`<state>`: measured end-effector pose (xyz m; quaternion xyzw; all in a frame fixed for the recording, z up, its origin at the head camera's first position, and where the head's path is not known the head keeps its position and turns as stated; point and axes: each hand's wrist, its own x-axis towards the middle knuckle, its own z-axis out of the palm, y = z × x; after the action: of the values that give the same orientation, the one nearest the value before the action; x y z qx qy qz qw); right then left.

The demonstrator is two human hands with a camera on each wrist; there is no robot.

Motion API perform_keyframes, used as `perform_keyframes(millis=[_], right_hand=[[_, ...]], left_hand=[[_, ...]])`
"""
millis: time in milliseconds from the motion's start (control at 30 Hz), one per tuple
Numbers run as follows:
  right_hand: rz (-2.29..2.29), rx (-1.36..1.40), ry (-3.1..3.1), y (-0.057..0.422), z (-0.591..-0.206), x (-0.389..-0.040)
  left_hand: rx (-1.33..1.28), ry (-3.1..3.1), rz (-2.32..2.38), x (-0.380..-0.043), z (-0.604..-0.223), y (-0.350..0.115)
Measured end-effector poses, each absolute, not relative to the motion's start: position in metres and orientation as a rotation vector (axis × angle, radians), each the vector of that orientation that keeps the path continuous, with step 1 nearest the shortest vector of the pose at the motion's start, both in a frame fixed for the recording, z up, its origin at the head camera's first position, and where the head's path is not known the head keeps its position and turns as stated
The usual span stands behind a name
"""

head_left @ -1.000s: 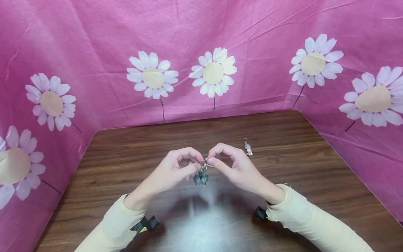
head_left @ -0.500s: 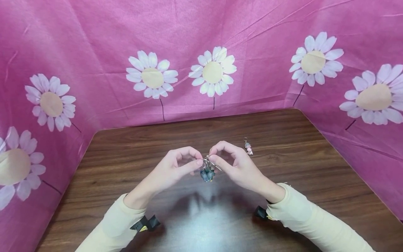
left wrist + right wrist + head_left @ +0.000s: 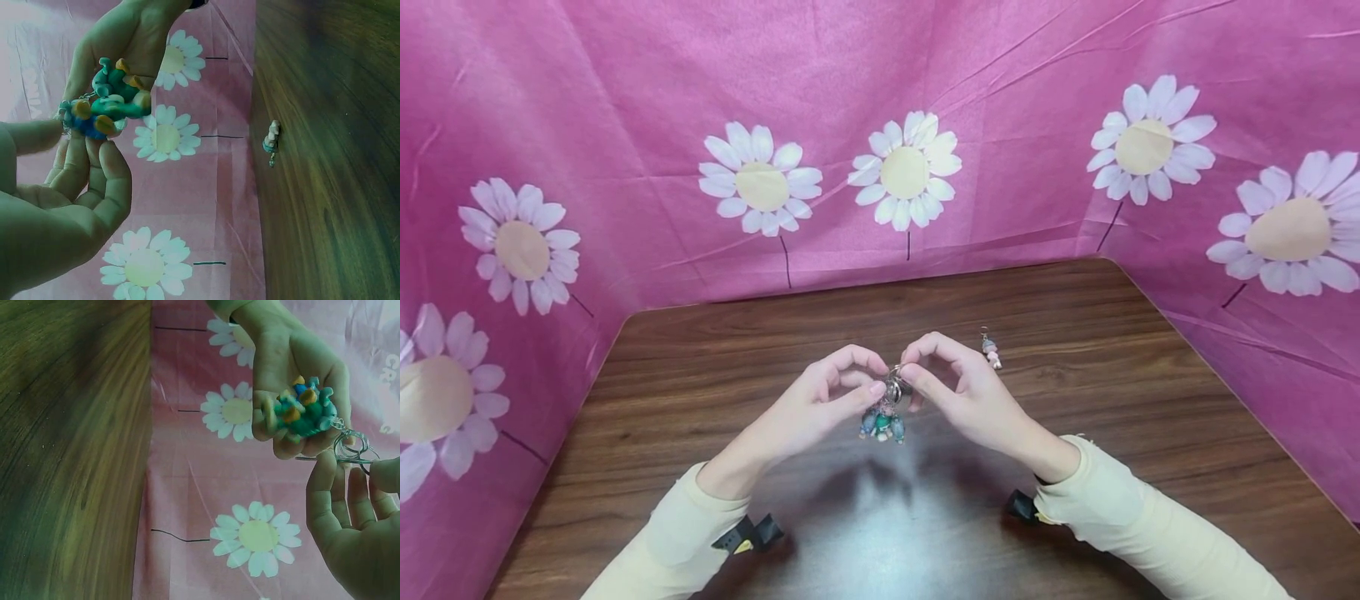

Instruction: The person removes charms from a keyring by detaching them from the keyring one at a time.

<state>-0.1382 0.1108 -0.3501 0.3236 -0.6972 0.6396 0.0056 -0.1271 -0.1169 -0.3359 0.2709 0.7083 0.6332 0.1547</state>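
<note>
Several small figure keychains [image 3: 882, 425] hang in a bunch, green and blue with orange feet seen in the left wrist view. Their metal key rings [image 3: 351, 445] gather between the two hands, over the table. My left hand [image 3: 831, 390] pinches the rings from the left, thumb against index finger. From the right, my right hand [image 3: 961, 390] grips the rings between thumb and index finger; its other fingers curl below in the right wrist view. A thin straight metal piece [image 3: 306, 459] sticks out by the fingertips there. Fingers partly hide the rings in the head view.
A single pink and grey figure keychain [image 3: 992, 352] lies on the wooden table [image 3: 715, 333], beyond my right hand. Pink cloth [image 3: 835, 50] printed with white daisies stands along the table's back and sides.
The keychains shifted right and back left, and now hang more spread, a green one showing in the middle. The rings turned between the fingers; both hands rose slightly.
</note>
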Motion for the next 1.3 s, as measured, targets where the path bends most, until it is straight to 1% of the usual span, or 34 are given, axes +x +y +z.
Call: perform_keyframes(millis=[200, 500, 733, 933, 1067, 1300], right_hand=[[1.98, 0.976, -2.196, 0.1102, -0.3515, -0.139], [2.04, 0.958, -2.204, 0.1093, -0.3504, -0.1378], [2.014, 0.959, -2.227, 0.1082, -0.3514, -0.1384], [2.034, 0.957, -2.251, 0.1084, -0.3524, -0.1388], [2.064, 0.975, -2.26, 0.1095, -0.3528, -0.1386], [1.908, 1.019, -2.257, 0.1085, -0.3559, -0.1417]], left_hand=[[0.791, 2.075, 1.827, -0.125, -0.3383, -0.1159], [0.779, 2.329, 1.744, -0.1235, -0.3351, -0.1181], [0.828, 2.478, 1.7, -0.1227, -0.3332, -0.1195], [0.854, 2.443, 1.776, -0.1223, -0.3311, -0.121], [0.821, 2.407, 1.817, -0.1228, -0.3309, -0.1213], [0.754, 2.311, 1.831, -0.1242, -0.3312, -0.1215]])
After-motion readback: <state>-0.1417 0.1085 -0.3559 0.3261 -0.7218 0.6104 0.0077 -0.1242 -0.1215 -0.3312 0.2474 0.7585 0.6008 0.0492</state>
